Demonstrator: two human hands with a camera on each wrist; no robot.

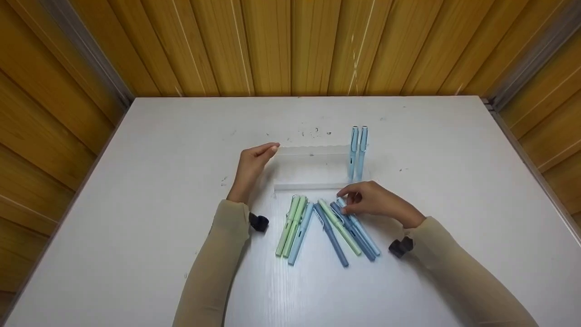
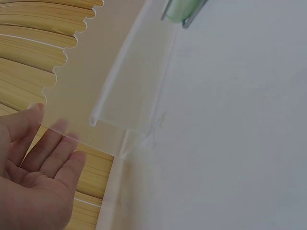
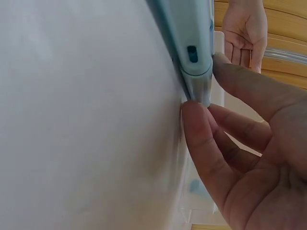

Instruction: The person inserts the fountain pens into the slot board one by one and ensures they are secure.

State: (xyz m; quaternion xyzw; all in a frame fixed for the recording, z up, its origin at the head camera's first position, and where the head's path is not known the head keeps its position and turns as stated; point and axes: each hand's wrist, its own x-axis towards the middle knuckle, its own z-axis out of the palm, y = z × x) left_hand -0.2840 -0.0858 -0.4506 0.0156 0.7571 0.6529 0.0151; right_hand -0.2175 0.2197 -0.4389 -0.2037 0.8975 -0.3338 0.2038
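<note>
A clear plastic display stand (image 1: pixel 313 186) with a scalloped back edge stands in the middle of the table. My left hand (image 1: pixel 256 161) pinches its back left corner; in the left wrist view, some fingers show through the clear panel (image 2: pixel 91 76). Two light blue pens (image 1: pixel 361 152) stand upright at its right end. In front lie several loose pens: green pens (image 1: pixel 295 227) at the left, a dark blue pen (image 1: pixel 333 240) towards the middle. My right hand (image 1: pixel 374 200) pinches the upper end of the rightmost light blue pen (image 3: pixel 187 33), which lies against another dark blue pen.
The white table (image 1: pixel 159 181) is bounded by yellow wood-patterned walls (image 1: pixel 272 45) at the back and sides. Small dark marks (image 1: pixel 317 130) dot the table behind the stand. A black wrist camera (image 1: pixel 259 222) sits at the left cuff.
</note>
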